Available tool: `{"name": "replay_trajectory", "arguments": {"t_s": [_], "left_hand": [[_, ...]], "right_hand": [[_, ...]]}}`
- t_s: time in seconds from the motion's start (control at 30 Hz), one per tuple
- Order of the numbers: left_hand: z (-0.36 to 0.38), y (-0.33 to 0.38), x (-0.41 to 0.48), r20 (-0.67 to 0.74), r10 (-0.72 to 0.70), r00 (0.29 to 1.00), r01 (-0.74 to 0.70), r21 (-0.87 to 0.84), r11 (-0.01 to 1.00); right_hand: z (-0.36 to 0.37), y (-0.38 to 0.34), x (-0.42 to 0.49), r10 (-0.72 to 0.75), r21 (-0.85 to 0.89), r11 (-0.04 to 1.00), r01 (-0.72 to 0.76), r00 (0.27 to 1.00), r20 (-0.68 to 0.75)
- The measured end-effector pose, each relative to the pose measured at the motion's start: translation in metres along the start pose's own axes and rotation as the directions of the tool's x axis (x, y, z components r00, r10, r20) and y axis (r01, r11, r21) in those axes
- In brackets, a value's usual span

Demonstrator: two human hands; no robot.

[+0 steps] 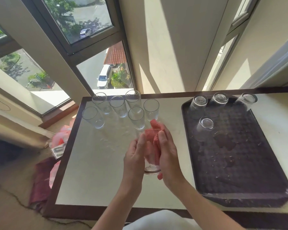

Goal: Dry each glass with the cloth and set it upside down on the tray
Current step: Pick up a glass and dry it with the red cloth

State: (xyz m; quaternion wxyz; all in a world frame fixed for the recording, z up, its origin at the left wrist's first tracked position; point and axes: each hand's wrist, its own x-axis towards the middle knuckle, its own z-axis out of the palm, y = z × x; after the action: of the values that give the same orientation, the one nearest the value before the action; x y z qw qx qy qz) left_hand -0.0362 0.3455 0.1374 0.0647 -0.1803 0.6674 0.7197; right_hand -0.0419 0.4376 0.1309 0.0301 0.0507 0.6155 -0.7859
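Observation:
A clear glass (152,168) is held upright above the white table, with my left hand (134,156) wrapped around its left side. My right hand (168,156) presses a pink cloth (154,136) into and over the glass from the right. Several clear glasses (121,107) stand mouth up in a cluster at the table's far left. A dark brown tray (239,163) lies on the right. Several glasses (204,125) stand upside down on its far end.
The white table (93,163) has a dark wooden rim and water drops near its middle. Wet spots show on the tray. Pink and dark red bags (43,176) lie on the floor to the left. Windows rise behind the table.

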Motion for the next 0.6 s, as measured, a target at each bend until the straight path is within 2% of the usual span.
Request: {"name": "replay_trajectory", "arguments": {"t_s": [0.23, 0.33, 0.43, 0.6], "left_hand": [[-0.005, 0.002, 0.001, 0.114, 0.045, 0.993, -0.03, -0.128, 0.991], [0.0, -0.006, -0.004, 0.116, 0.004, 0.993, 0.016, -0.167, 0.986], [0.007, -0.004, -0.008, 0.131, -0.037, 0.991, 0.06, -0.183, 0.981], [0.005, -0.008, -0.007, 0.174, -0.036, 0.984, 0.07, -0.19, 0.979]], "right_hand": [[0.007, 0.006, -0.03, -0.09, -0.112, 0.989, 0.094, 0.995, 0.035], [-0.006, 0.001, -0.02, -0.015, -0.052, 0.998, 0.017, 0.999, 0.04], [-0.012, 0.0, -0.014, 0.1, 0.09, 0.991, -0.103, 0.994, 0.032], [-0.003, 0.011, -0.048, -0.027, -0.283, 0.959, 0.017, 0.999, -0.03]]}}
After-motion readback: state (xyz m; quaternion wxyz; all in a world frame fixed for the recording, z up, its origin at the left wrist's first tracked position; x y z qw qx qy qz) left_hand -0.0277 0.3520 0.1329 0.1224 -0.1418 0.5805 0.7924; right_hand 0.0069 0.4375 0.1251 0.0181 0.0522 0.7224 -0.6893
